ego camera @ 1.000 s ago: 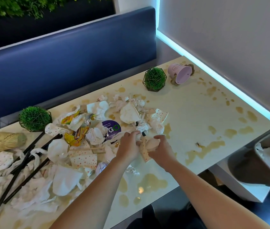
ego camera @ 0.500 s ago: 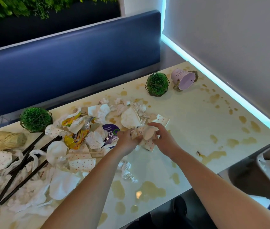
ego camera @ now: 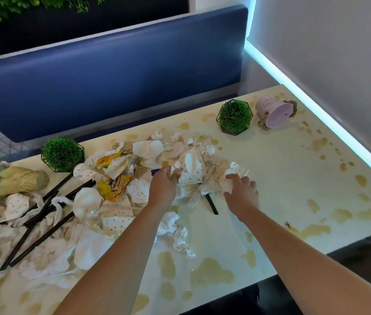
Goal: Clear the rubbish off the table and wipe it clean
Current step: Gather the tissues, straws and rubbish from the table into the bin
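Two hands (ego camera: 163, 186) (ego camera: 240, 192) in rubbish (ego camera: 189, 169), two grass balls (ego camera: 234, 117) (ego camera: 61, 153), one pink pot (ego camera: 273, 114)

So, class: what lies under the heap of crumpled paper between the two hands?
A white plastic fork and a black straw stick out from under the paper heap onto the table. Their upper ends, and anything else beneath, are covered.

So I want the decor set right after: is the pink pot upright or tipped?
Tipped. The pink pot lies on its side on the table, base facing the camera.
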The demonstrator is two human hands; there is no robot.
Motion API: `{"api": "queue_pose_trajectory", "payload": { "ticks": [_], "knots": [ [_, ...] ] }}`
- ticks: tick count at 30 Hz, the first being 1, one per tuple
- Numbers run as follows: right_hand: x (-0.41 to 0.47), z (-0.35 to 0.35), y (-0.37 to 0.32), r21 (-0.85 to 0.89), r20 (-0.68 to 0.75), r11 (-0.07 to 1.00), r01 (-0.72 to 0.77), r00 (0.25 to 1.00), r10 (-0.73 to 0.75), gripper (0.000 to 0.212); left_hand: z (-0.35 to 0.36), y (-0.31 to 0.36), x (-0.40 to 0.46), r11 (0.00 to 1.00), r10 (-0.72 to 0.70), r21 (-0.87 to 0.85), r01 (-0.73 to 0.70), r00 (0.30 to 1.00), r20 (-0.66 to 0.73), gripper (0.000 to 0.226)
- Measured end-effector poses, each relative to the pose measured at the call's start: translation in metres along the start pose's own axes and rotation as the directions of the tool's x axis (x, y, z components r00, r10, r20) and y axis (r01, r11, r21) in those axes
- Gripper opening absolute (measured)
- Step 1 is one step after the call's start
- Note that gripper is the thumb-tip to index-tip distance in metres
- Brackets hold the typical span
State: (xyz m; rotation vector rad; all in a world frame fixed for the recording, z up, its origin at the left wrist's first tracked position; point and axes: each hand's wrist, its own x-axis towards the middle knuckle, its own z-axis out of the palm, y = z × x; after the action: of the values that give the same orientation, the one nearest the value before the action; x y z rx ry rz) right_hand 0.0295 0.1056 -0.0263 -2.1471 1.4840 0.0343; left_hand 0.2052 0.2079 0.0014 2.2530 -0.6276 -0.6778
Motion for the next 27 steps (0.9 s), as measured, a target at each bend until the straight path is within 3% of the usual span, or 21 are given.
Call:
{"api": "queue_pose_trajectory", "payload": {
  "ticks": [7, 11, 18, 21, 24, 27],
  "knots": [
    [-0.006, 0.008, -0.011, 0.265, -0.153, 0.964, 0.010, 0.988, 0.032, 0.038, -0.005, -0.008, 0.007, 0.999, -0.002, -0.048, -0.001, 0.999, -0.053, 0.037],
    [-0.005, 0.003, -0.021, 0.415, -0.109, 0.910, -0.001, 0.993, 0.051, 0.026, -0.006, -0.004, 0.007, 0.999, -0.011, -0.046, 0.009, 0.999, -0.047, 0.044],
    [-0.003, 0.009, -0.030, 0.407, 0.001, 0.910, -0.075, 0.997, 0.081, 0.014, -0.006, -0.004, 0.006, 0.992, -0.025, -0.125, 0.021, 0.999, -0.028, 0.042],
    [-0.006, 0.009, -0.030, 0.357, 0.098, 0.931, -0.072, 0.994, 0.039, 0.030, -0.007, -0.006, 0.007, 0.985, -0.021, -0.173, 0.018, 1.000, -0.017, 0.038],
    [-0.008, 0.011, -0.027, 0.223, 0.202, 0.974, -0.045, 0.979, 0.000, 0.059, -0.008, -0.006, 0.005, 0.981, -0.020, -0.190, 0.020, 1.000, 0.004, 0.042],
    [-0.010, 0.017, -0.024, 0.115, 0.197, 0.993, -0.029, 0.980, 0.006, 0.047, -0.009, -0.009, 0.005, 0.979, -0.022, -0.201, 0.028, 0.999, 0.034, 0.044]
  ]
}}
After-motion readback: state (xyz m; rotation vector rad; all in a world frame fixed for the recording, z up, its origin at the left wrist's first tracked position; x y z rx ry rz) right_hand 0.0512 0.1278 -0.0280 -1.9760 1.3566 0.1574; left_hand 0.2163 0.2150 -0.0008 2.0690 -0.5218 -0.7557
